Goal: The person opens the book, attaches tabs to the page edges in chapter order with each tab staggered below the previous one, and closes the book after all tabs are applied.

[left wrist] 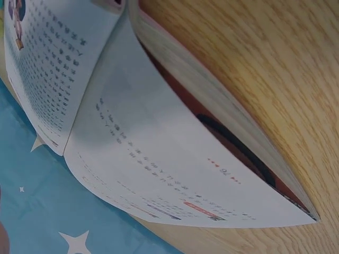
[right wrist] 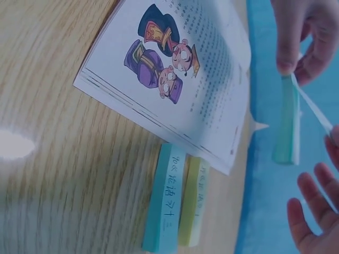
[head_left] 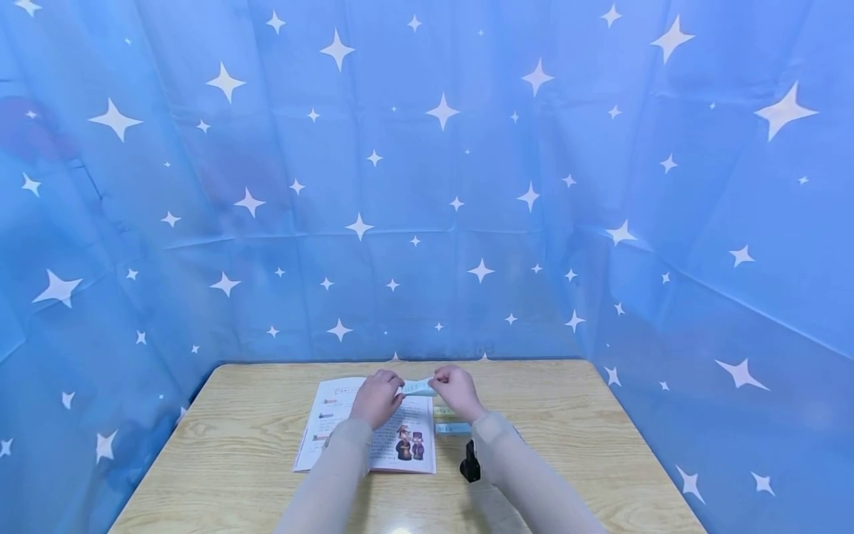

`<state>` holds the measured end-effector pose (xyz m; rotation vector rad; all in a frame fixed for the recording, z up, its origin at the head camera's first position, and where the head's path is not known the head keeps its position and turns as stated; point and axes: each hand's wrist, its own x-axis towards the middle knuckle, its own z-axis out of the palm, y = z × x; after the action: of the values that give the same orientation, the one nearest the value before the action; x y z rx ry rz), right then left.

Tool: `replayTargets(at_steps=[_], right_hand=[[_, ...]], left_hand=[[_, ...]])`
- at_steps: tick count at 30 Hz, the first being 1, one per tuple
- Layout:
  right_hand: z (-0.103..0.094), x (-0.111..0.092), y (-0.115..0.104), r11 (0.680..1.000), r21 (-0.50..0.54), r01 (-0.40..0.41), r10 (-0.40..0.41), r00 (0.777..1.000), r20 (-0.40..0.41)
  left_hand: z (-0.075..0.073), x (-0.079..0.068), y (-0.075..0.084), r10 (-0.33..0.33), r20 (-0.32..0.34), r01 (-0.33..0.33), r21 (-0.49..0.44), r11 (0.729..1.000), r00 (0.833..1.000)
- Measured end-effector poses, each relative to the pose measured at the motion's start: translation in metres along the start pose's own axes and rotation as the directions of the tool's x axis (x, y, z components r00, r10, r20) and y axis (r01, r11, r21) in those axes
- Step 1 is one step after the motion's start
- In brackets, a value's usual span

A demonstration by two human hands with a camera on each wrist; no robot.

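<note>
Over the upper right part of an open book (head_left: 407, 415), my left hand (head_left: 379, 398) pinches one end of a narrow blue-green sticky-note pad (right wrist: 286, 121). My right hand (head_left: 460, 391) faces it and pinches the end of a thin paper strip (right wrist: 316, 110). In the right wrist view this strip slants away from the pad, between the two hands, and its upper end meets the left fingertips. The right hand's other fingers spread apart there. In the left wrist view only a sliver of hand shows at the left edge; the open book fills most of that view.
A blue sticky-note pad (right wrist: 165, 201) with handwriting and a yellow-green one (right wrist: 193, 206) lie side by side along the book's right edge. Beside the right sleeve is a small black object (head_left: 470, 463). A blue star-patterned curtain (head_left: 414, 193) surrounds the wooden table (head_left: 574, 445).
</note>
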<state>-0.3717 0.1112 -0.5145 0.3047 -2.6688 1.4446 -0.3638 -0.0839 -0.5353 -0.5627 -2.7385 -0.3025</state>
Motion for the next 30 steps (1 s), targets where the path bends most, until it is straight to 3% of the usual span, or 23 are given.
replayTargets(at_steps=[8,13,18,22,26,30], right_hand=[[-0.002,-0.002,-0.009,0.999,-0.009,0.033,-0.033,0.999,0.011],[-0.002,-0.003,-0.012,0.998,-0.029,0.059,-0.058,0.998,0.023],[-0.009,-0.001,-0.011,0.998,-0.029,0.062,-0.062,0.998,0.005],[-0.015,0.002,-0.007,1.000,0.012,0.013,-0.012,1.000,-0.026],[-0.018,0.004,-0.002,0.996,0.064,-0.058,0.061,0.997,-0.041],[-0.021,0.005,0.002,0.993,0.082,-0.081,0.085,0.995,-0.051]], left_hand=[[0.001,-0.001,0.000,-0.034,0.015,0.034,-0.007,0.999,0.999],[0.004,-0.003,-0.005,-0.003,-0.012,0.003,0.007,1.000,1.000],[0.005,-0.009,-0.011,-0.016,-0.033,0.016,0.018,1.000,0.999],[0.005,-0.008,-0.012,-0.018,-0.038,0.018,-0.005,1.000,0.999],[0.003,-0.005,-0.007,0.025,-0.041,-0.025,-0.009,1.000,0.999],[0.003,-0.004,0.000,0.077,-0.043,-0.078,-0.007,0.997,0.996]])
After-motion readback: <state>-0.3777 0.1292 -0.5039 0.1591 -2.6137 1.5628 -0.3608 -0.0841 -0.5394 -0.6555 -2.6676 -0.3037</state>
